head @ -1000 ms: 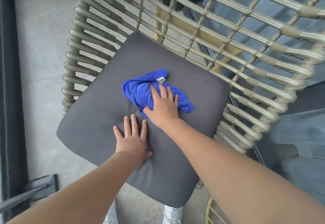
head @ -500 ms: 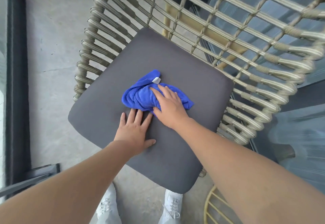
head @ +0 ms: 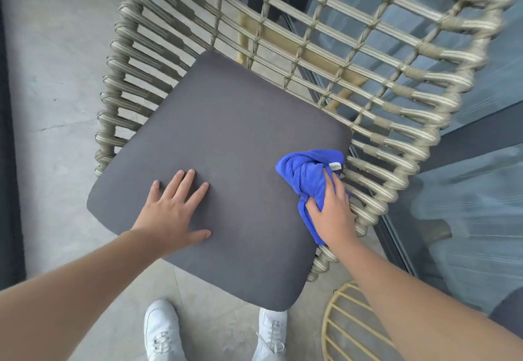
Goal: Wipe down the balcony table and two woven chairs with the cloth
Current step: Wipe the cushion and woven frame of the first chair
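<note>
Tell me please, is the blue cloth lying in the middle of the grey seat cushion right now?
No, the blue cloth sits at the right edge of the seat cushion, against the woven side, under the right hand.

Matt, smooth dark grey fabric on seat cushion [head: 226,145]. Plush blue microfibre cloth [head: 305,173] at cushion's right edge. Ribbed beige woven wicker chair frame [head: 368,57] around cushion; matt grey concrete floor [head: 56,77] beneath.

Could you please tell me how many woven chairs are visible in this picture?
1. The beige woven rope chair with a dark grey seat cushion fills the centre. The right hand wipes a blue cloth at the cushion's right edge. The second chair is out of view.
</note>
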